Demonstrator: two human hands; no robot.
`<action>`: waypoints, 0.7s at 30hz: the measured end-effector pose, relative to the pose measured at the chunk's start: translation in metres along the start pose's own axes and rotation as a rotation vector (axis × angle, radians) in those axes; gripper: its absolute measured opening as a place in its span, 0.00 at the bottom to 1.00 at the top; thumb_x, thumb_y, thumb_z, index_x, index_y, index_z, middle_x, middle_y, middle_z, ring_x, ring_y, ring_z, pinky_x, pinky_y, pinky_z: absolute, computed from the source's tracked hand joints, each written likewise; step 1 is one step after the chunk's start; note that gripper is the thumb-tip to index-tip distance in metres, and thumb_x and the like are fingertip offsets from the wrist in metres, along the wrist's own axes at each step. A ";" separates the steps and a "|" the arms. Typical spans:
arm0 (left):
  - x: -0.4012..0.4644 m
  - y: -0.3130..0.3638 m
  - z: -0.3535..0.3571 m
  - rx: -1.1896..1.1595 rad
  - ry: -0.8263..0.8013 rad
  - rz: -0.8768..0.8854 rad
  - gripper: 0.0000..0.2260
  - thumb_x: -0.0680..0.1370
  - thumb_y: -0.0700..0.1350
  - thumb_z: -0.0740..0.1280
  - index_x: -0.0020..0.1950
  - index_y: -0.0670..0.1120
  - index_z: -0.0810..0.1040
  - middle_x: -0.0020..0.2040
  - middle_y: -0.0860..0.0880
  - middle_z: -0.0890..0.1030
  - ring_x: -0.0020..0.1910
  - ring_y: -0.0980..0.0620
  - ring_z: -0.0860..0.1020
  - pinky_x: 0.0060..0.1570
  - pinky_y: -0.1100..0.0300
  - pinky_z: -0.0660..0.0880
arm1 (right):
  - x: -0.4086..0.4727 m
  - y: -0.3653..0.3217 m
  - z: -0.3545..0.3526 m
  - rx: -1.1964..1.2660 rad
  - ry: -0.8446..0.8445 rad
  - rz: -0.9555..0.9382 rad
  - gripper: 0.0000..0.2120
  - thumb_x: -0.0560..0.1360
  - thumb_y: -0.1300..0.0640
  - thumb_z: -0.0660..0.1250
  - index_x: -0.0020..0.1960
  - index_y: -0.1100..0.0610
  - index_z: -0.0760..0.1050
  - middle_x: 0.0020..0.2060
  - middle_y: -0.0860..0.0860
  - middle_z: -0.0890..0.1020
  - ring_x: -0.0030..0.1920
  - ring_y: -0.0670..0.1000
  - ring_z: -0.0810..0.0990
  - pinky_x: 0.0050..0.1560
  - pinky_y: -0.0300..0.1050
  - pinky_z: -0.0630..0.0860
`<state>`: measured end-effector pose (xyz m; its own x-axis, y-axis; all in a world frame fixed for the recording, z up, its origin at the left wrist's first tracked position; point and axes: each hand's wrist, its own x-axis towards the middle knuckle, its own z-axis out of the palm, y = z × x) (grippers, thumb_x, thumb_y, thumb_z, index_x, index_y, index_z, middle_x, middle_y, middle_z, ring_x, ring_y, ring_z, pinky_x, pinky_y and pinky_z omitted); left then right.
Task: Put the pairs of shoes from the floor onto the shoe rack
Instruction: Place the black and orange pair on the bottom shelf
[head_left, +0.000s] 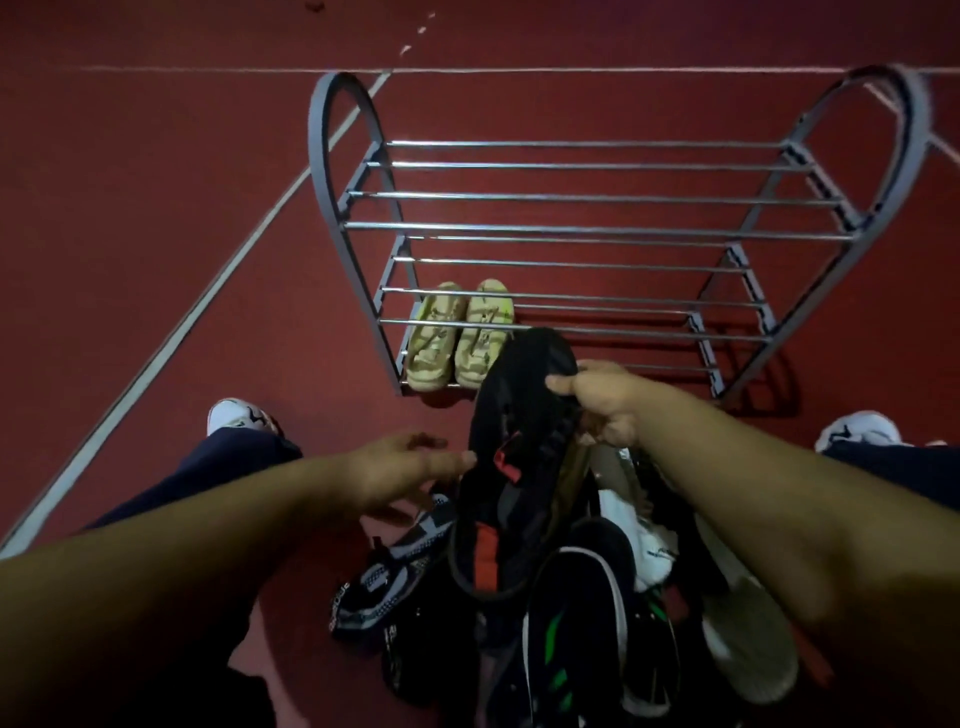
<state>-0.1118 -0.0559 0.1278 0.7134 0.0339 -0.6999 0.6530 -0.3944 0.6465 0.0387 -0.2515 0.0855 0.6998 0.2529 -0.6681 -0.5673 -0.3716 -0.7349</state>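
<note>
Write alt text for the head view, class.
The right hand lifts a black shoe from a floor pile towards a metal shoe rack. The open left hand reaches beside it; beige shoes sit on the bottom shelf.

Dim, wide-angle, perhaps slightly blurred.

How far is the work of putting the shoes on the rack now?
Done: one beige pair sits on the rack's lowest shelf. In hand: the right hand grips a black shoe; the left hand is open beside it. Left: a pile of shoes on the floor.
</note>
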 end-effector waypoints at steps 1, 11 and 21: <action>-0.003 -0.002 0.004 0.016 -0.071 0.000 0.17 0.73 0.61 0.69 0.58 0.59 0.72 0.57 0.54 0.79 0.52 0.53 0.79 0.53 0.53 0.78 | 0.001 0.002 -0.001 0.048 0.010 0.022 0.05 0.80 0.57 0.64 0.55 0.52 0.76 0.48 0.54 0.81 0.42 0.53 0.77 0.38 0.44 0.73; 0.022 -0.027 0.083 -0.285 0.034 -0.243 0.09 0.79 0.45 0.65 0.42 0.41 0.77 0.24 0.49 0.75 0.21 0.53 0.73 0.21 0.68 0.66 | -0.012 0.071 -0.009 0.098 0.211 0.082 0.12 0.80 0.59 0.63 0.63 0.50 0.71 0.46 0.53 0.77 0.48 0.53 0.77 0.40 0.49 0.81; 0.030 -0.002 0.001 -0.094 0.148 -0.312 0.17 0.81 0.53 0.59 0.35 0.47 0.69 0.34 0.47 0.70 0.31 0.50 0.67 0.35 0.60 0.63 | -0.071 0.137 -0.006 -0.599 -0.081 0.030 0.19 0.73 0.46 0.72 0.53 0.51 0.65 0.44 0.47 0.78 0.46 0.51 0.80 0.49 0.39 0.75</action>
<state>-0.0916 -0.0550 0.1055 0.5005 0.2744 -0.8211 0.8609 -0.2582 0.4384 -0.0862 -0.3258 0.0329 0.6388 0.2927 -0.7115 -0.2266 -0.8122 -0.5376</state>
